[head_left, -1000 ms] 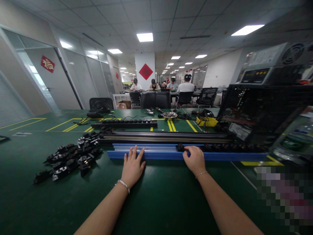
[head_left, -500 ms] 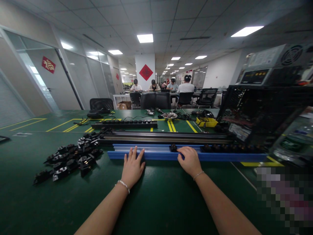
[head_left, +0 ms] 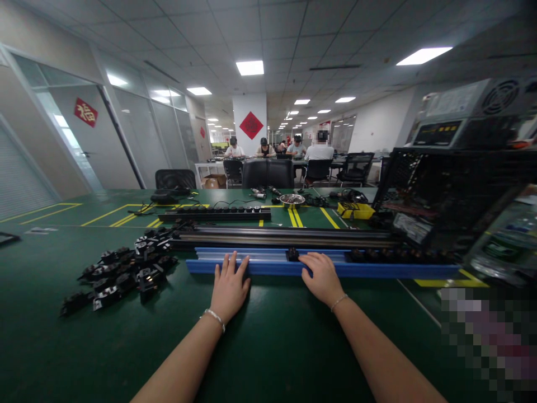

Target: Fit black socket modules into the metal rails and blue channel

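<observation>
A long blue channel rail lies across the table before me. My left hand rests on its left part, fingers spread, holding nothing. My right hand is at the middle of the rail with bent fingers; its fingertips are against the right side of a small black module that sits in the channel. The thumb is lower, by the rail's front wall. Several more black modules sit in a row in the right part of the rail. A pile of loose black modules lies left of the rail.
Dark metal rails lie just behind the blue one, and a black strip beyond them. Farther back are a metal bowl and a yellow box. An open computer case and a bottle stand right. People sit beyond.
The black module by my right fingers has slid a little left along the channel, and my right hand has moved slightly left with it. My left hand stays in place on the rail.
</observation>
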`<action>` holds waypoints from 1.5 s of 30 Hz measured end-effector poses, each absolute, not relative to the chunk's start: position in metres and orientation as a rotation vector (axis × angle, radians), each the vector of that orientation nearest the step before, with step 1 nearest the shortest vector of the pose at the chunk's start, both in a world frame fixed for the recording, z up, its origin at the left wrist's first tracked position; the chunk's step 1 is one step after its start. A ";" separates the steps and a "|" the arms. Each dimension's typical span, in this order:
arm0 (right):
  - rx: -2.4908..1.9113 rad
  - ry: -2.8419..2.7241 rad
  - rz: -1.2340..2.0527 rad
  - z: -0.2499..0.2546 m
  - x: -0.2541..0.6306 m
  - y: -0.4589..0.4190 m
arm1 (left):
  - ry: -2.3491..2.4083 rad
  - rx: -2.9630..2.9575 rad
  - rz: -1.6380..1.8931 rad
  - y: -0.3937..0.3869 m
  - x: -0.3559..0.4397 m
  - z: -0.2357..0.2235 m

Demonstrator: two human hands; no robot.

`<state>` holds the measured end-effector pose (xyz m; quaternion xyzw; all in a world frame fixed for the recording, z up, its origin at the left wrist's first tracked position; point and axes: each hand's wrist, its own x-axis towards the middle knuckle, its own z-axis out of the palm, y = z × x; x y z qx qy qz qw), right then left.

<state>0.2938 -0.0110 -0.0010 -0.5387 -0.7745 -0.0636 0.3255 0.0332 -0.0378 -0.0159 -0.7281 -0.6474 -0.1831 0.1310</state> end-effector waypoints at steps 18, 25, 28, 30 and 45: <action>-1.399 -2.161 -0.098 -0.002 0.264 -0.015 | -1.667 -2.322 -0.602 -0.038 0.051 -0.016; -1.386 -2.197 -0.094 -0.005 0.256 -0.015 | -1.717 -2.275 -0.543 -0.039 0.085 -0.012; -1.385 -2.209 -0.101 -0.007 0.257 -0.015 | -1.784 -2.222 -0.526 -0.035 0.099 -0.011; -1.377 -2.213 -0.106 -0.008 0.257 -0.015 | -1.810 -2.193 -0.519 -0.031 0.106 -0.010; -1.430 -2.144 -0.197 -0.011 0.276 -0.016 | -1.831 -2.194 -0.388 -0.026 0.116 -0.006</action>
